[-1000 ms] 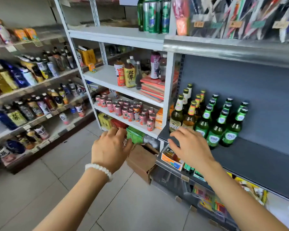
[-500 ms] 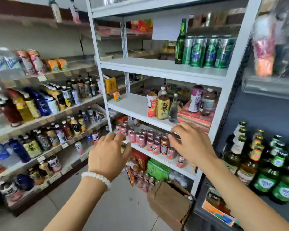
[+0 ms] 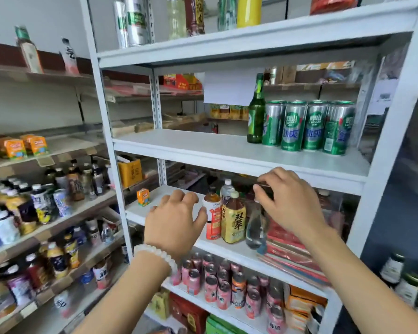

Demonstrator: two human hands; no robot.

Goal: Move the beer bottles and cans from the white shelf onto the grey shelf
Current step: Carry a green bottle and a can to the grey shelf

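Head view: green beer bottle (image 3: 256, 116) and four green-and-silver beer cans (image 3: 309, 125) upright at right end of white shelf (image 3: 203, 148), can lettering too blurred to read. Left hand (image 3: 176, 221) and right hand (image 3: 287, 201) raised below, fingers loosely curled, empty. Yellow tea bottle (image 3: 234, 219) marked 双萃.

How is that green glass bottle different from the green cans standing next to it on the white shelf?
The green beer bottle is taller with a narrow neck; the beer cans are shorter and straight-sided. The bottle is dark glass; the cans are shiny metal with blue print. One bottle, several cans. All stand upright on the same white shelf.
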